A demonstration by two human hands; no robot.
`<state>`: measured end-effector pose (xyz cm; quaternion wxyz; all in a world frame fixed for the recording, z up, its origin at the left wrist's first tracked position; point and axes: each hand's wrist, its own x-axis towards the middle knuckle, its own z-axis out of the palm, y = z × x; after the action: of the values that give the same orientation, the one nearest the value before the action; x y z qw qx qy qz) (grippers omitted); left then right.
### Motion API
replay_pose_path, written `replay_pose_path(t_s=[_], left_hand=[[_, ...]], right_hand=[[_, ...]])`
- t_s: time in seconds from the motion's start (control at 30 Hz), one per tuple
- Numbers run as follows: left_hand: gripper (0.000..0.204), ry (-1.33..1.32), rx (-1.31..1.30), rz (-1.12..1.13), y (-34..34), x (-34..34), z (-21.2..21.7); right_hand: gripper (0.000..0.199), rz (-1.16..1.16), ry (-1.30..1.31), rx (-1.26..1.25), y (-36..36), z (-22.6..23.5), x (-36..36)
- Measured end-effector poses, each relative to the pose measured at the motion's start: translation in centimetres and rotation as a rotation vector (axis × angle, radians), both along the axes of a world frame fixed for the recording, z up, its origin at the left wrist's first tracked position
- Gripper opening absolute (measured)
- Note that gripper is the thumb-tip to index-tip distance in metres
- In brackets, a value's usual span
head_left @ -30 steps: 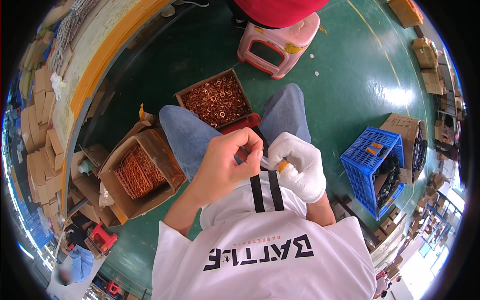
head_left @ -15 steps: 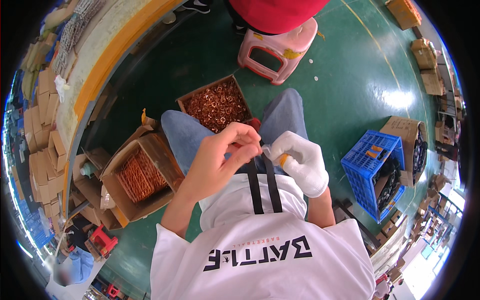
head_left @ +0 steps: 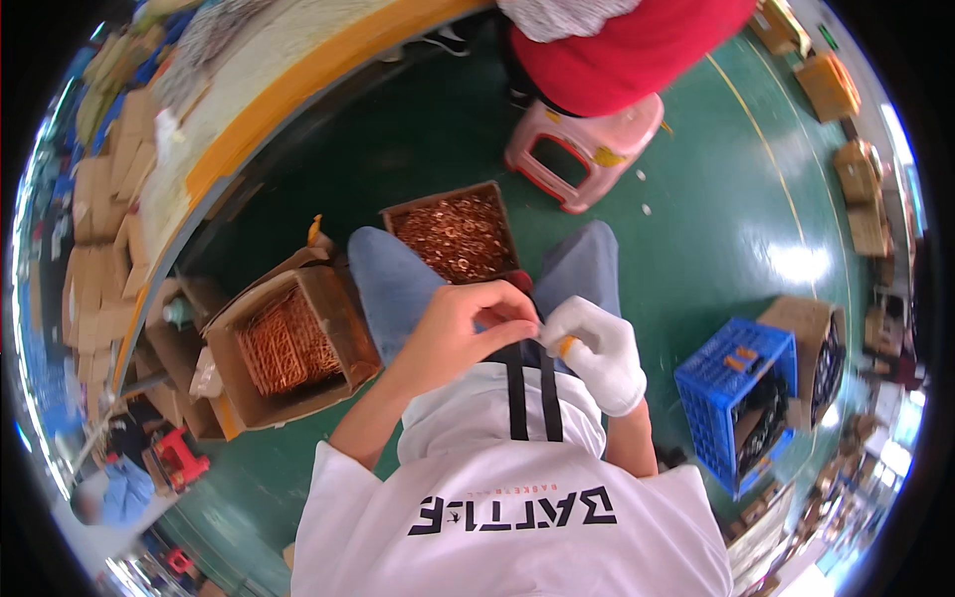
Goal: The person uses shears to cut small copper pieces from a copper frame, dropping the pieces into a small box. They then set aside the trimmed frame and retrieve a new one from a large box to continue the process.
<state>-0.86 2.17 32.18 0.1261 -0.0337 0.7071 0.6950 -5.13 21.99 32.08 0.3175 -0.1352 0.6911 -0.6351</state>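
Your bare left hand has slid right and now meets your gloved right hand over your lap, fingertips pinched together on something too small to make out. Just beyond your knees sits the open carton of loose copper rings, nearly full. Left of you, the carton of stacked copper rings looks about half filled, so plenty remains.
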Motion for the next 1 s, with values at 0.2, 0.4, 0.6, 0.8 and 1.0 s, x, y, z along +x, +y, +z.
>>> replay_pose_path(t_s=[0.2, 0.4, 0.6, 0.8, 1.0], left_hand=[[0.011, 0.123, -0.153, -0.101, -0.4, 1.3, -0.4], [0.016, 0.157, -0.269, -0.046, -0.8, 4.6, -0.9], [0.015, 0.230, -0.470, 0.256, 1.1, 7.9, -1.4], [0.014, 0.376, -0.736, 0.644, 3.9, 8.9, -3.8], [0.012, 0.181, -0.896, 0.839, 6.2, 9.9, -4.3]], right_hand=[[0.021, 0.035, 0.023, 0.091, 0.4, 0.1, 1.1], [0.017, 0.181, 0.193, 0.188, -0.7, 0.0, 2.3], [0.017, 0.110, 0.137, 0.085, -3.3, -3.1, 2.6], [0.022, 0.077, 0.334, -0.210, -6.1, -6.8, 3.4], [0.018, 0.221, 0.237, -0.347, -7.6, -9.1, 3.4]])
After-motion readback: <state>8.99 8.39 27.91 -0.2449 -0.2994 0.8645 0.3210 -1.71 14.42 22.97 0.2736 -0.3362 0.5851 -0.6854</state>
